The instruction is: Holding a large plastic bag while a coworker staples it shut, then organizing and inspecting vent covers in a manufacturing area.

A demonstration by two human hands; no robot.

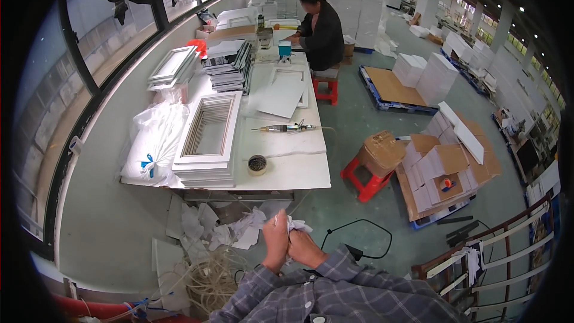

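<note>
White worktable sits ahead of the hands, well apart. On it, ahead-left: stack of white frames, with a bulging white plastic bag further left. A handheld tool with hose lies straight ahead, far side. Red stool ahead-right. Small round tin at the table's near edge. Left hand and right hand pressed together, both closed on crumpled white paper, which pokes out just above the knuckles.
</note>
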